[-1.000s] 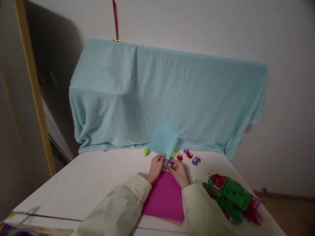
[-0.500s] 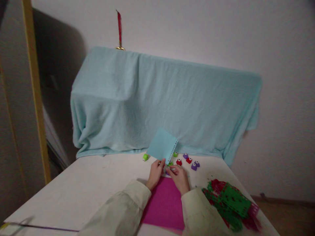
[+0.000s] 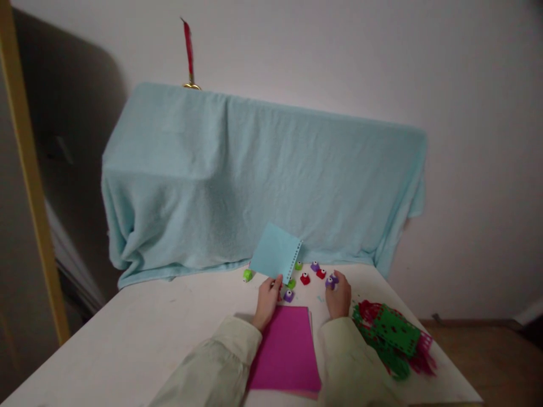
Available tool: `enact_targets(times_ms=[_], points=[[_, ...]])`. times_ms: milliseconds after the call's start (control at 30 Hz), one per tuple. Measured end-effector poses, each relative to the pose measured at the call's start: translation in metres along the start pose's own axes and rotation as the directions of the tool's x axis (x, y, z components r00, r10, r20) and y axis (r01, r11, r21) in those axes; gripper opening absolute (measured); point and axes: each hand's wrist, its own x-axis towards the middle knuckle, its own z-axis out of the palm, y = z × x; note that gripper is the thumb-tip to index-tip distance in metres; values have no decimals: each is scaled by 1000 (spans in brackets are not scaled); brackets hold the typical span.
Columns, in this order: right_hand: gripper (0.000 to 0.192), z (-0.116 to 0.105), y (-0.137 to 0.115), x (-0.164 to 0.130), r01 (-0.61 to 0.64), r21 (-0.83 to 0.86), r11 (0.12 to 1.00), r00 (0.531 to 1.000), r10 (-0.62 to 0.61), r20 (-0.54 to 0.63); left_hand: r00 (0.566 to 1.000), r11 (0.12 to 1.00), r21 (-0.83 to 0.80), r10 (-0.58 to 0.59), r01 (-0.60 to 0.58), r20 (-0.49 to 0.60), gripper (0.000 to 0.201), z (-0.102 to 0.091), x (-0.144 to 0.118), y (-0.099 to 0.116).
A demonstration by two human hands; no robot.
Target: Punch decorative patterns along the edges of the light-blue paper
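My left hand [image 3: 267, 298] pinches the lower edge of a light blue paper sheet [image 3: 275, 252], held upright above the white table [image 3: 144, 328]; the sheet has a row of small holes along its right edge. A purple punch [image 3: 289, 295] lies on the table just right of that hand. My right hand [image 3: 339, 295] rests further right, fingertips at another purple punch [image 3: 330, 281]; whether it grips the punch is unclear. A magenta sheet [image 3: 285, 350] lies flat between my forearms.
Small punches stand in a loose row: green [image 3: 247, 275], green [image 3: 298, 265], red [image 3: 305, 278], red [image 3: 321, 273], purple [image 3: 314, 265]. A heap of punched green and red paper [image 3: 392, 336] lies at the right. A light blue blanket [image 3: 254, 175] covers something behind the table.
My right hand left the purple punch beside the blue sheet and moved right to the purple punch near the red ones. The left hand still holds the blue sheet. The view shifted slightly.
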Motion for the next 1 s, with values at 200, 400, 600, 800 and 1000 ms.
enact_targets(times_ms=[200,400,600,800,1000], points=[[49,-1,-5,-6,-45,-50,998,985,53,167,999,999,-1,40,-40,-20,53,0,0,1],[49,-3,-4,-6,-84,-80,993,973,99,207,1000,1000,-22,20,-20,10,53,2,2,-3],[50,-4,-1,-5,-144,-12,989,963,143,230,999,999,10,34,-34,-11,51,5,5,-10],[89,-10,-16,-7,-146,271,951,981,104,163,999,998,41,45,-44,-9,52,5,7,-11],[125,-11,-52,-15,-281,527,802,845,-53,532,999,999,27,41,-41,0,52,5,7,-10]])
